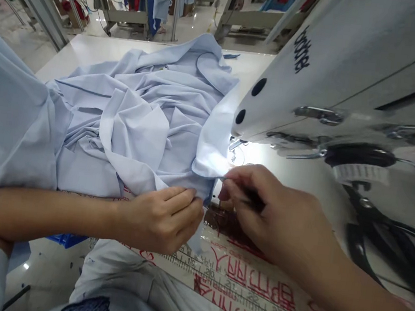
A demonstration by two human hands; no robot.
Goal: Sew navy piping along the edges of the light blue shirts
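Note:
A large bunched heap of light blue garment fabric point(139, 122) with dark blue edging lies on the white sewing table point(79, 54). My left hand point(165, 218) is closed on the near edge of this fabric, its fingertips curled under. To its right, my right hand point(269, 203) pinches the dark-edged corner of a raised flap between thumb and forefinger. Something dark shows within the right palm, too hidden to name. The white sewing machine head point(334, 75) leans in over the table, its lamp lighting the flap beside the needle area.
A printed measuring tape strip point(229, 284) runs along the table's front edge. Black-handled scissors point(379, 232) lie at the right, under the machine. More light blue cloth point(8, 116) hangs at the left. Metal posts and other workstations stand behind.

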